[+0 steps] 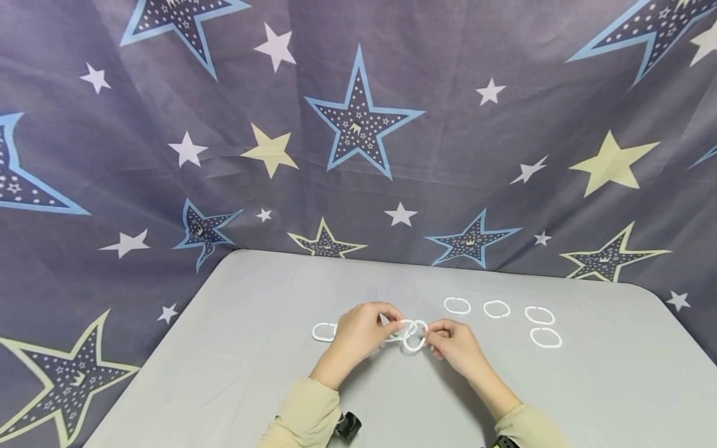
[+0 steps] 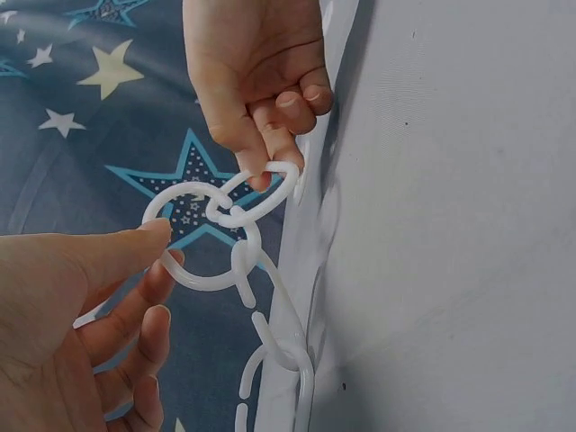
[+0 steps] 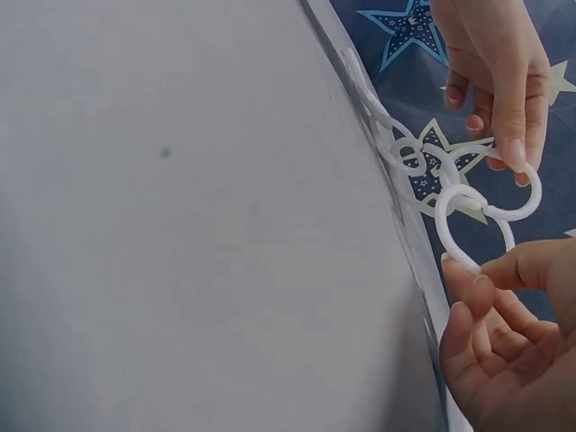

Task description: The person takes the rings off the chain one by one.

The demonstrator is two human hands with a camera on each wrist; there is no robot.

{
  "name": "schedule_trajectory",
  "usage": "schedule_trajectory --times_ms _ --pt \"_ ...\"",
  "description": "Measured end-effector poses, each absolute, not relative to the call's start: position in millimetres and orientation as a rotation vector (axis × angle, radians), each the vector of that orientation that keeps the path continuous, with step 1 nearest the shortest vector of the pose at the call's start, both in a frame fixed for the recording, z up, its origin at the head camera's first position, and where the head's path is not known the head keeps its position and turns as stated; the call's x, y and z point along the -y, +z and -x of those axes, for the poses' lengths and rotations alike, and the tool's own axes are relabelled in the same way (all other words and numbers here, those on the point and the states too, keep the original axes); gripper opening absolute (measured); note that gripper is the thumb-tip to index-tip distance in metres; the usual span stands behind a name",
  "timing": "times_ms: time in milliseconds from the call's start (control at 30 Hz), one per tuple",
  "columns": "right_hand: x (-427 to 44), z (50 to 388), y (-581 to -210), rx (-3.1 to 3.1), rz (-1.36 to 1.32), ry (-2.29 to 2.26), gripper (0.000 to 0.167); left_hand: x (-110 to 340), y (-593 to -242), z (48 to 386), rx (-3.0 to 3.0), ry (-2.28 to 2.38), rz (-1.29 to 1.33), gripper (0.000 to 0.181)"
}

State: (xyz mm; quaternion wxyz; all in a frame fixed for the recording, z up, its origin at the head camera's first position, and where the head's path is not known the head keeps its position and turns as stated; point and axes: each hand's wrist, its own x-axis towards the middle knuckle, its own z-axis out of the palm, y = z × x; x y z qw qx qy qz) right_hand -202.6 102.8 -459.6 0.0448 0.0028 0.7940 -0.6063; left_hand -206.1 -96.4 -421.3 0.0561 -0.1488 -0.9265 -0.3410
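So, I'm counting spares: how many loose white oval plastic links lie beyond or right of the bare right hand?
4: left link, middle link and right link in a back row; front link, just in front of the right link. The right hand could hide another.

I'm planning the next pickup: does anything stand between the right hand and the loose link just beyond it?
Nothing visible does: in the head view, only tabletop separates the right hand from that loose link, though the hand pinches another ring.
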Motion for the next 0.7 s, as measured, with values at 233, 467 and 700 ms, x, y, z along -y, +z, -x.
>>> schedule_trajectory --times_ms 233,467,700 --pt "-102.1 201.2 -457.8 -2.439 0.002 -1.836 0.012 96.4 -422.1 206.7 2.798 -1.036 0.453 0.005" --pt "-102.8 201.7 -457.9 -2.459 0.033 -1.799 0.013 97.0 -423.8 207.4 2.79 -1.024 0.459 0.006" --pt "-103.9 201.7 -459.3 -2.442 0.019 -1.813 0.014 97.3 -422.5 207.2 2.789 -1.023 0.45 0.006"
